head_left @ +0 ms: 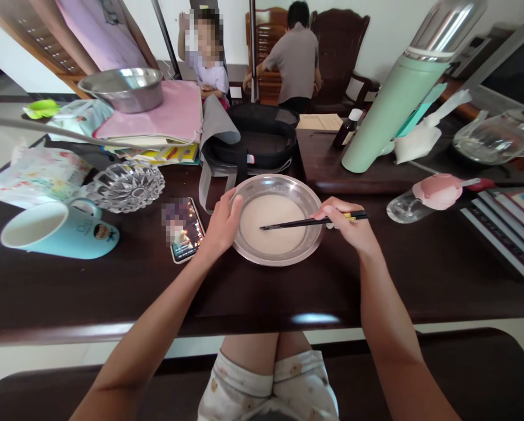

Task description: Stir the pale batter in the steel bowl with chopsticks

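Observation:
A shallow metal bowl (pixel 313 245) sits on the dark table in front of me, with a whitish, milky liquid (pixel 273 213) in it. My left hand (pixel 224 225) grips the bowl's left rim, thumb along the edge and some fingertips hidden. Closed around a pair of black chopsticks (pixel 295 223) is my right hand (pixel 345 221), at the bowl's right rim. The chopsticks slant left over the bowl, and their tips meet the liquid near its middle.
Left of the bowl lies a phone (pixel 186 231), with a light-blue mug (pixel 60 231) and glass dish (pixel 126 186) beyond it. A black bag (pixel 262 137) stands behind. To the right are a green thermos (pixel 396 111), a pink-lidded cup (pixel 433 196) and books (pixel 503 231). Other people are across the table.

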Tool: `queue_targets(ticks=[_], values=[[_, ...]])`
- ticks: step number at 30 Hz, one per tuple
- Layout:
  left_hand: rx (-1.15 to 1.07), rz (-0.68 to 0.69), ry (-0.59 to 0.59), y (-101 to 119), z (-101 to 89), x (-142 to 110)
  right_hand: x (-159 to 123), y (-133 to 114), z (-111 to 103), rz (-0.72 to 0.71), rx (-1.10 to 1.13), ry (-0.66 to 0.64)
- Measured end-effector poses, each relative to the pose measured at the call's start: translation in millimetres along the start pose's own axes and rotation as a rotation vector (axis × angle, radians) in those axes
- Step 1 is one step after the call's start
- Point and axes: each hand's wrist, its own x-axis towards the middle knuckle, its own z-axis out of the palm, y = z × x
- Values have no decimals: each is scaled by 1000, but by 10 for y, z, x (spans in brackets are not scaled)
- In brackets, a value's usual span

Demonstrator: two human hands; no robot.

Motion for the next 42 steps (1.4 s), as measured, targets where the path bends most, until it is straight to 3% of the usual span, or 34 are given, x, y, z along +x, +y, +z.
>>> queue_targets(ticks=[6, 9, 13, 19, 22, 25, 31, 37, 42], values=[[-74, -25, 36, -42, 25, 83, -9, 45, -47, 37, -11, 136], [-179, -103, 84, -30, 31, 179, -16, 39, -24, 44, 27, 101], [-431, -189, 154, -44, 92, 282, 3, 50, 36, -16, 14, 17], [-861, -456, 122, -68, 139, 192, -6, 48, -29, 3, -23, 184], [-983, -539, 114, -57, 164, 145, -15, 14, -19, 27, 14, 113], [-1056, -535, 119, -76, 203, 133, -9, -4, 8, 29, 7, 26], [-1111, -503, 89, -127, 224, 127, -6, 9, -34, 51, -32, 136], [-1116, -511, 103, -88, 223, 120, 14, 45, 20, 17, -25, 20], [-1121, -515, 100, -108, 226, 143, 6, 56, -18, 44, -16, 162]])
